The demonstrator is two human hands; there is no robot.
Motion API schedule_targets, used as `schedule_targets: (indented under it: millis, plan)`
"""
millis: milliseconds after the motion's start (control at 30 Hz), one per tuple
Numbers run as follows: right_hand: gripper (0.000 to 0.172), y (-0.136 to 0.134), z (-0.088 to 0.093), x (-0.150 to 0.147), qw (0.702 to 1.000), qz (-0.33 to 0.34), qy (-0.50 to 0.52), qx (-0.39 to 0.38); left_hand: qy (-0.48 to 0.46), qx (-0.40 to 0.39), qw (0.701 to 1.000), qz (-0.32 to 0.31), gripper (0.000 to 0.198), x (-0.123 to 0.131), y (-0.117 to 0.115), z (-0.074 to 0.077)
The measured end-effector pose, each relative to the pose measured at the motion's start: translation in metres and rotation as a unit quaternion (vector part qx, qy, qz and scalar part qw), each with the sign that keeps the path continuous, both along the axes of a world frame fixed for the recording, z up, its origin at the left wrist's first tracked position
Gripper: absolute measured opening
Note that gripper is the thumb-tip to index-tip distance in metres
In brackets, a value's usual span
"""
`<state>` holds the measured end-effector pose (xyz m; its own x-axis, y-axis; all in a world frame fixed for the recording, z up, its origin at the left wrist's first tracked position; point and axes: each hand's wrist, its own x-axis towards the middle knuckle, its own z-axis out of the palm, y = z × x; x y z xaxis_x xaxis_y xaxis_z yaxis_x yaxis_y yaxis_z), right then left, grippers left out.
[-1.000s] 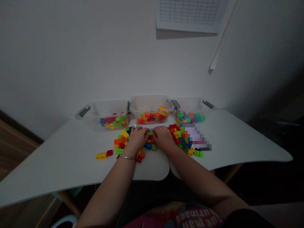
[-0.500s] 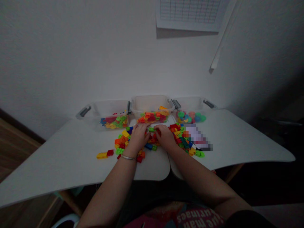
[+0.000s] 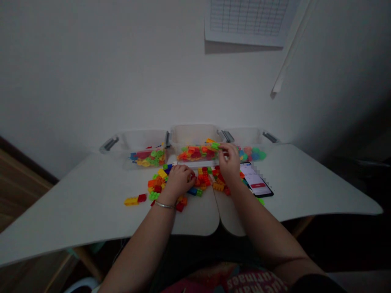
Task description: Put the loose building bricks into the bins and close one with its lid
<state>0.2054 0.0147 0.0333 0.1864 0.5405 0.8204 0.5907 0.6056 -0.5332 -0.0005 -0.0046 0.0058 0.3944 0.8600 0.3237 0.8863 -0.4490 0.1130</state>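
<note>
My right hand is raised over the right edge of the middle clear bin, fingers pinched on a green brick. My left hand, with a bracelet at the wrist, rests curled on the heap of coloured bricks on the white table. What its fingers hold, if anything, is hidden. The middle bin holds red, orange and green bricks.
A left bin with mixed bricks and a right bin with round green and blue pieces flank the middle one. A phone lies right of the heap. A yellow and red brick pair sits apart at left.
My right hand has lifted off the heap and moved up and right to the middle bin with a green brick. The left hand stays on the heap.
</note>
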Motion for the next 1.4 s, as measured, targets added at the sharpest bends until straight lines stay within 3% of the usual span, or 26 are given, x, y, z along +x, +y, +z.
schedule_targets:
  millis: [300,500,667,933,1167,1267,1400]
  plan:
    - [0.023,0.042,0.022,0.012,0.992,-0.047,-0.107,-0.057,-0.016,0.004,1.0,-0.004,0.018,-0.002,0.003,-0.003]
    - [0.025,0.044,0.021,-0.002,0.963,-0.083,-0.226,-0.118,0.004,0.003,1.0,0.008,0.023,-0.002,0.006,-0.007]
    - [0.028,0.039,0.013,-0.006,0.946,-0.102,-0.29,-0.105,0.009,-0.006,1.0,0.019,0.028,-0.003,0.007,-0.008]
    - [0.042,0.033,0.007,-0.003,0.954,-0.064,-0.275,-0.105,0.015,-0.002,1.0,0.018,0.03,-0.003,0.007,-0.009]
    - [0.038,-0.007,-0.004,-0.023,0.975,-0.005,-0.218,-0.043,0.006,-0.003,1.0,0.019,0.028,-0.003,0.007,-0.007]
    - [0.037,-0.022,-0.015,-0.032,0.967,0.053,-0.239,-0.074,0.004,-0.001,1.0,0.029,0.026,-0.002,0.007,-0.006]
    - [0.03,-0.025,-0.032,-0.035,0.954,0.077,-0.248,-0.15,-0.007,-0.002,1.0,0.028,0.026,-0.002,0.006,-0.005]
